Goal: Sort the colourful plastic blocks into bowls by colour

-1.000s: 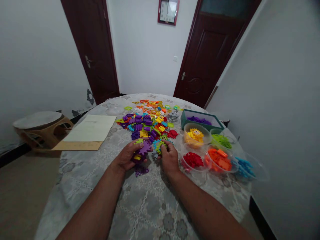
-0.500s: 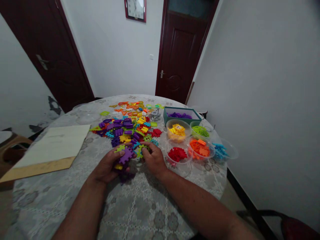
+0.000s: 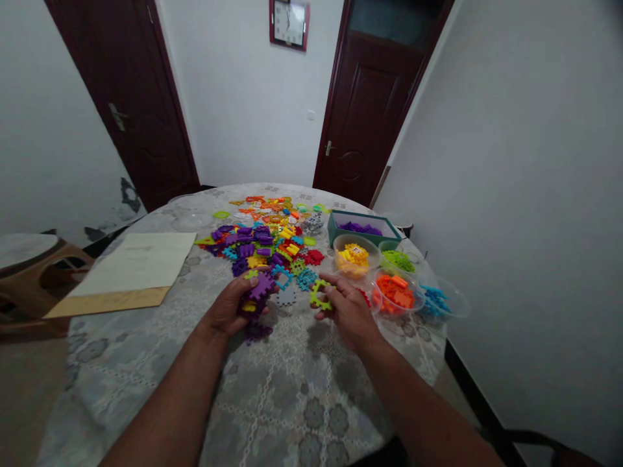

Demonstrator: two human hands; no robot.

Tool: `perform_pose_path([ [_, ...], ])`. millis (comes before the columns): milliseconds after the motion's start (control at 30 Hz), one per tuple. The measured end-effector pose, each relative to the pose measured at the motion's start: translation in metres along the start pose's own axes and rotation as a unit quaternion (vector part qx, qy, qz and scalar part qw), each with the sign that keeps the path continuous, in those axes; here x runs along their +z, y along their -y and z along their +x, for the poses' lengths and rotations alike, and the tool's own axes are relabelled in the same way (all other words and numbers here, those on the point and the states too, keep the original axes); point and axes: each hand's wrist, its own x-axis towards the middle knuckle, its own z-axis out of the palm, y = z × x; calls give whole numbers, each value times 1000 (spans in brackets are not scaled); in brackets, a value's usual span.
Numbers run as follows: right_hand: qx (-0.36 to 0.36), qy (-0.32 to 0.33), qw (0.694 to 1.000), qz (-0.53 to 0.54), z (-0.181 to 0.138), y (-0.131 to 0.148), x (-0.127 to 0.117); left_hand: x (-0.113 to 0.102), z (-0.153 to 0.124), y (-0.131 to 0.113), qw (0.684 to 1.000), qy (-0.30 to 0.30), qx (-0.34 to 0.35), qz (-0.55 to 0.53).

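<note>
My left hand [image 3: 232, 305] is closed round a cluster of building pieces [image 3: 261, 290], mostly purple with some green and yellow. A blue frame piece [image 3: 283, 277] sticks out at its right side; whether it is joined on, I cannot tell. Between the thumb and fingers of my right hand [image 3: 348, 308] is a lime-green frame piece [image 3: 318, 295] with a toothed edge. Beyond both hands lies a heap of mixed pieces [image 3: 253, 246], purple, yellow, red and blue. Beneath my left hand, some purple pieces [image 3: 257, 332] rest on the tablecloth.
To the right stand clear bowls of yellow pieces [image 3: 353, 256], green pieces [image 3: 398, 261], orange pieces [image 3: 393, 293] and blue pieces [image 3: 435, 300]. My right hand partly hides red pieces. A teal box [image 3: 341, 240] holds purple pieces. Cardboard [image 3: 131, 266] lies at the left.
My right hand has moved right, away from my left, with the lime-green frame piece in it. The view has shifted a little left.
</note>
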Motion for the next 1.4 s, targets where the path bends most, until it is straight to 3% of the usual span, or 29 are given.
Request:
perform_pose_path([
  [133, -10, -31, 999, -39, -18, 4, -23, 2, 0, -2, 1000, 0, -3, -7],
  [233, -28, -16, 989, -146, -29, 11, -38, 2, 0, -3, 1000, 0, 0, -1],
  [367, -87, 30, 935, -341, -36, 36, -57, 1, 1, -2, 1000, -12, 2, 23],
  [500, -121, 46, 895, -428, -17, 65, -81, 2, 3, 0, 999, -10, -6, 39],
  [700, -160, -107, 865, -463, 43, 96, -129, 3, 3, 1, 998, 2, -1, 58],
  [867, -184, -209, 781, -559, 85, 120, -176, -1, 5, 3, 998, -10, 0, 64],
  [1033, -163, -265, 735, -602, 101, 129, -207, -1, 7, 5, 998, 0, -11, 63],
  [1133, -176, -283, 711, -619, 96, 126, -205, 2, 6, 5, 998, 6, -19, 58],
  [1233, -221, -258, 707, -621, 83, 115, -179, 5, 2, 5, 998, 14, -16, 54],
  [1300, -262, -188, 728, -605, 70, 104, -148, 7, 1, 5, 998, 30, -19, 54],
  [1400, -300, -17, 774, -558, 45, 81, -90, 8, -1, 6, 997, 52, -26, 48],
])
